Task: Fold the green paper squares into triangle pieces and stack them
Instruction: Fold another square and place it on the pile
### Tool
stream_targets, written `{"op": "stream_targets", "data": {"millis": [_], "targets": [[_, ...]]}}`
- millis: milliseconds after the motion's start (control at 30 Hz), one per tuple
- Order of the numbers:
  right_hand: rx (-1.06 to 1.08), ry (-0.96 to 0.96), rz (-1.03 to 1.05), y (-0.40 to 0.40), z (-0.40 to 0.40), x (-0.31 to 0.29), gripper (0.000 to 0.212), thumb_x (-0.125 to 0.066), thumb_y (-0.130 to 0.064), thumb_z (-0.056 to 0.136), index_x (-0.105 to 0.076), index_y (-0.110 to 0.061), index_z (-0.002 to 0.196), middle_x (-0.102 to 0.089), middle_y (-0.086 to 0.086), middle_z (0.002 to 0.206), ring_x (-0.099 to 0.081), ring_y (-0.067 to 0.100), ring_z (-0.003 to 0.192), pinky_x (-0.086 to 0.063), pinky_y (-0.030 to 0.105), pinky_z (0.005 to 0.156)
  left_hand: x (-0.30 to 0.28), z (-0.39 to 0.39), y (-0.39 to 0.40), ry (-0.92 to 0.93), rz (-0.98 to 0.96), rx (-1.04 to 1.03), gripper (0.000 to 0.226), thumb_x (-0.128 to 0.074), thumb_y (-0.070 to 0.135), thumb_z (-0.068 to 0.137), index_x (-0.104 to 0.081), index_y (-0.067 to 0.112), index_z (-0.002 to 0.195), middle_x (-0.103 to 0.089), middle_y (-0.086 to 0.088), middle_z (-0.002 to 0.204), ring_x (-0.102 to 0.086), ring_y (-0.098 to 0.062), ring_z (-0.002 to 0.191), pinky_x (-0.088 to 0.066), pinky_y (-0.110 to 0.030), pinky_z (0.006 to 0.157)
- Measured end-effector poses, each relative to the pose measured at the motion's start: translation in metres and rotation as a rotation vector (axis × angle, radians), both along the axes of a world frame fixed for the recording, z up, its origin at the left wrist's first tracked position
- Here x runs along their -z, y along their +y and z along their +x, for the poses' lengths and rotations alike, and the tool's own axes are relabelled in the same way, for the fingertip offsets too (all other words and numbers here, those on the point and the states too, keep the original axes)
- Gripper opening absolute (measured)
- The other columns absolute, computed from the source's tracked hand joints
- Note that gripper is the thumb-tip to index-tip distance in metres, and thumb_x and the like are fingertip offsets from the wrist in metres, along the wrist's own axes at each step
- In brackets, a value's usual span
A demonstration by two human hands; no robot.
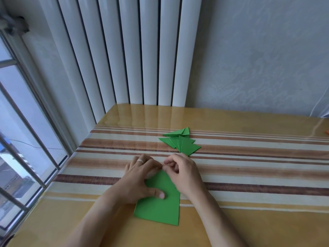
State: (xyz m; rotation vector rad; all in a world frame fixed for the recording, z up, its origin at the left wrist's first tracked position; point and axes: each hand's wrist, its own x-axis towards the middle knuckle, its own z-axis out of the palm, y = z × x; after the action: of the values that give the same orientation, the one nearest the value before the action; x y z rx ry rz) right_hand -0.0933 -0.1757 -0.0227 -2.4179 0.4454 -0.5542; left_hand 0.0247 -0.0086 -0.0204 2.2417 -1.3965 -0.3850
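Green paper (160,205) lay flat on striped table (249,175), lower centre of frame; left hand (140,177) pressed it, thumb flat on sheet, fingers spread over far corner; right hand (179,172) pinched top edge with curled fingers; folded triangles (181,142) overlapped in pile just above hands, centre of frame.

There is just the one view, worn on the person's head, wide-angle, looking forward and down from close over the striped table (249,157). It faces the white radiator (124,50) at top centre, with the window (21,139) along the frame's left edge.
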Motion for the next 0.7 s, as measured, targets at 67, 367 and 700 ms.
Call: {"op": "stream_targets", "data": {"millis": [67, 367, 700], "targets": [[0.011, 0.002, 0.010, -0.0002, 0.0006, 0.0004, 0.012, -0.069, -0.026, 0.099, -0.074, -0.019, 0.107, -0.060, -0.009, 0.105, -0.053, -0.003, 0.084, -0.044, 0.010, 0.078, 0.0000, 0.0026, -0.0003, 0.003, -0.033, -0.023, 0.084, -0.069, 0.084, 0.069, -0.046, 0.042, 0.139, -0.038, 0.017, 0.131, -0.029, -0.007, 0.124, -0.030, -0.038, 0.110], [-0.084, 0.070, 0.064, 0.0027, 0.0026, 0.0011, 0.026, -0.073, -0.040, 0.094, -0.068, -0.019, 0.108, -0.054, -0.009, 0.109, -0.052, 0.006, 0.097, -0.041, 0.017, 0.081, -0.0024, 0.0026, 0.0000, 0.100, -0.168, -0.121, 0.101, -0.083, 0.060, 0.074, -0.025, 0.041, 0.155, -0.050, 0.017, 0.125, -0.044, -0.009, 0.119, -0.041, -0.038, 0.107], [0.028, -0.123, 0.373, -0.0023, 0.0015, -0.0029, 0.014, -0.076, -0.031, 0.093, -0.066, -0.029, 0.102, -0.069, -0.003, 0.089, -0.065, 0.013, 0.079, -0.053, 0.032, 0.070, -0.0086, -0.0028, -0.0034, 0.282, -0.487, -0.346, 0.014, -0.068, 0.027, 0.100, -0.068, 0.025, 0.086, -0.071, 0.005, 0.079, -0.064, -0.009, 0.070, -0.055, -0.030, 0.063]]}}
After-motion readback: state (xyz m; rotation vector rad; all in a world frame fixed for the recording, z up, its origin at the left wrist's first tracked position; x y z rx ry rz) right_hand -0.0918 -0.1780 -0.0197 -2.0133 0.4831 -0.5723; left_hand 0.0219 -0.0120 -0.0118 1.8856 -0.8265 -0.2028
